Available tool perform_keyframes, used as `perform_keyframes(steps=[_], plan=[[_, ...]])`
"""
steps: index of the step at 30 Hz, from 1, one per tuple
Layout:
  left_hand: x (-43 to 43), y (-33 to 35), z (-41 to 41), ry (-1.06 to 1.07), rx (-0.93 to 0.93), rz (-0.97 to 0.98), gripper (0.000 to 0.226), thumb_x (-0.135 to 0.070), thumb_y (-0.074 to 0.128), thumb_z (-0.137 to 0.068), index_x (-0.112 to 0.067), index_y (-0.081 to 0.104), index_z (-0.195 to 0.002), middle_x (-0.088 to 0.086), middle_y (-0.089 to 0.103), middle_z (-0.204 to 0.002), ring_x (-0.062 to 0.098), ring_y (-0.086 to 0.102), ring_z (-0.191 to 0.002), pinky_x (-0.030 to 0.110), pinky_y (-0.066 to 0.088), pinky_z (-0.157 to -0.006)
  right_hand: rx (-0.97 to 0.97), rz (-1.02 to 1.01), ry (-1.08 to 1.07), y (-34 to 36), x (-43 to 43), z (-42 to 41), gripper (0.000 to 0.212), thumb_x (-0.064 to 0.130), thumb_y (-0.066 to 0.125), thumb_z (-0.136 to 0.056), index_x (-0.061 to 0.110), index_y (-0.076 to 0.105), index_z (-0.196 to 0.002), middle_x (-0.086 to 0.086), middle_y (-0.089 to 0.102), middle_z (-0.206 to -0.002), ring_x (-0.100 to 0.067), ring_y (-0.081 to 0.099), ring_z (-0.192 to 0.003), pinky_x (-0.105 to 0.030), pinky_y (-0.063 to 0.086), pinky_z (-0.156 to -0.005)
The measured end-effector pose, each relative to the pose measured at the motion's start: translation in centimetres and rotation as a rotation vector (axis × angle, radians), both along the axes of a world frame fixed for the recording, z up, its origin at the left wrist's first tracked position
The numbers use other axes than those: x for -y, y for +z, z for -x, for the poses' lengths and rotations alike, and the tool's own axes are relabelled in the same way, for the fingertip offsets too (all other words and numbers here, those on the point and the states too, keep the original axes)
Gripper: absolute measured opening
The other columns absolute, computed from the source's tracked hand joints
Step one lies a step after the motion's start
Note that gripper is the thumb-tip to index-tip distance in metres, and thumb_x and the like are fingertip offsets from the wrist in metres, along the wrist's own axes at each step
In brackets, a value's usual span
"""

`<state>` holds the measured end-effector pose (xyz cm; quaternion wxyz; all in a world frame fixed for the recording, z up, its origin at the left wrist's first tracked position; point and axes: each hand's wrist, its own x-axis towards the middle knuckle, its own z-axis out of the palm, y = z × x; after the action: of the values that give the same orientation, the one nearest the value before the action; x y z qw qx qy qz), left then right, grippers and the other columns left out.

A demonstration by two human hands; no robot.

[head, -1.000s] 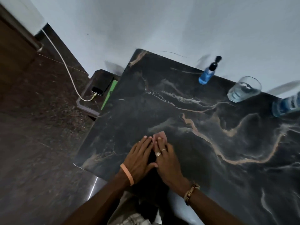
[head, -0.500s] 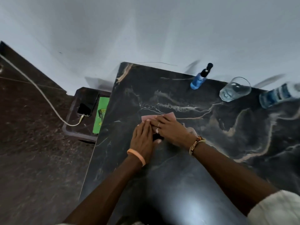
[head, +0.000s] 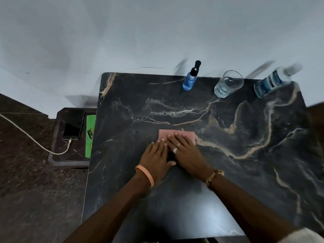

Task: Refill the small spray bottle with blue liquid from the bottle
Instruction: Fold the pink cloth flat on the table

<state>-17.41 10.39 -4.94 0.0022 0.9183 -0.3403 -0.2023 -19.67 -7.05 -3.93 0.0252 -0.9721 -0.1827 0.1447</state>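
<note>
Hands lie spread flat, left hand (head: 156, 153) and right hand (head: 186, 151) pressing a pink cloth (head: 176, 134) to the bench (head: 245, 155), likely for spills; spray bottle (head: 190, 79) and big bottle (head: 271, 81) wait untouched by the far edge.

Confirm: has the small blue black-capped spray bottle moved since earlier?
No: small blue spray bottle stays left of the clear drinking glass, at the marble table's far edge.

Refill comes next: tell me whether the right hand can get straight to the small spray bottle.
Probably yes: right hand lies flat on the pink cloth, and only bare tabletop separates it from the small spray bottle.
</note>
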Motion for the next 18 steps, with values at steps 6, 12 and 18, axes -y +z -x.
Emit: perform_keyframes(steps=[6,12,18], plan=[[0.9,1.9,-3.1,0.093,0.096,-0.07,0.059,-0.045,0.023,-0.1,-0.009,0.037,-0.145,0.016,0.036,-0.151,0.031,0.033,-0.137,0.044,0.019,-0.115,-0.027,0.104,0.034,1.4,-2.2,-6.0,0.057,0.027,0.048,-0.099,0.012,0.031,-0.152,-0.008,0.025,-0.161,-0.031,0.022,-0.147,-0.043,0.02,-0.12],[2.8,2.6,2.9,0.037,-0.029,-0.031,0.063,-0.051,0.02,-0.1,-0.009,0.037,-0.144,0.018,0.037,-0.149,0.032,0.033,-0.138,0.045,0.021,-0.113,-0.032,0.138,0.166,1.9,1.3,0.9,0.051,0.033,0.064,-0.09,0.016,0.056,-0.138,-0.01,0.05,-0.147,-0.031,0.047,-0.132,-0.045,0.038,-0.109],[10.7,2.4,3.6,0.135,-0.101,0.107,0.074,-0.056,0.025,-0.098,-0.005,0.015,-0.151,0.017,0.009,-0.16,0.029,0.004,-0.148,0.04,0.007,-0.12,0.064,0.14,0.132,1.9,9.7,0.7,0.047,0.022,0.067,-0.088,0.013,0.059,-0.134,-0.013,0.052,-0.143,-0.036,0.052,-0.125,-0.048,0.044,-0.102]])
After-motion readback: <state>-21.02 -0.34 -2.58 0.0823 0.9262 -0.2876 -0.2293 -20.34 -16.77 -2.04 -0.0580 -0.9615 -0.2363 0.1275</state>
